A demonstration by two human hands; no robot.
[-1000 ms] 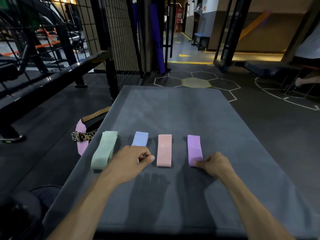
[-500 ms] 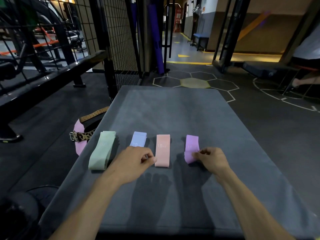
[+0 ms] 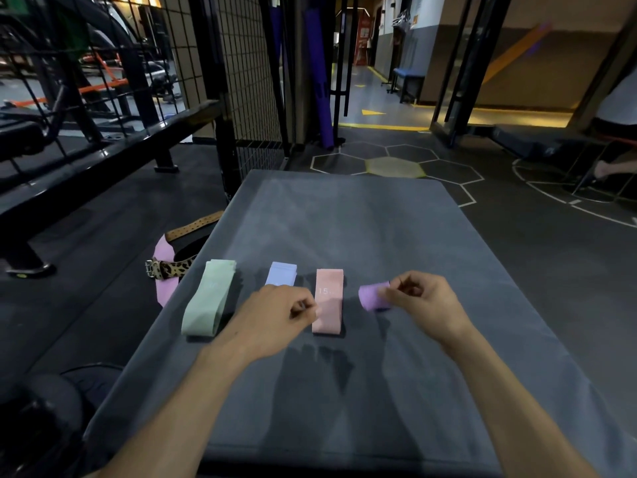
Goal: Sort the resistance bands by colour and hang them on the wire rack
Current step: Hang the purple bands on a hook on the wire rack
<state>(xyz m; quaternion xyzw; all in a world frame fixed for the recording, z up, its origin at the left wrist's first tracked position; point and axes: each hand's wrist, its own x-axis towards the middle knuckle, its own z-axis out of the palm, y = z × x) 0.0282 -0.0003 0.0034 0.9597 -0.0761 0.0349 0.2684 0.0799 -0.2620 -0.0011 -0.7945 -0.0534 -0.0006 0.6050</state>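
Three folded resistance bands lie in a row on the grey mat [image 3: 344,236]: a green band [image 3: 208,296], a blue band [image 3: 281,273] and a pink band [image 3: 328,300] marked 15. My right hand [image 3: 422,303] pinches the purple band [image 3: 371,296] and holds it lifted just off the mat, right of the pink one. My left hand [image 3: 275,317] covers the near end of the blue band, thumb and fingers closed on its edge. The black wire rack [image 3: 241,63] stands at the back left, beyond the mat.
A leopard-print belt [image 3: 169,269] and a pink strap [image 3: 163,267] lie on the floor left of the mat. A black bench frame [image 3: 103,157] runs along the left. A person's leg [image 3: 610,167] shows at the far right.
My right hand has gathered the purple band and lifted it off the mat, bunching it toward the left. My left hand stays on the blue band.
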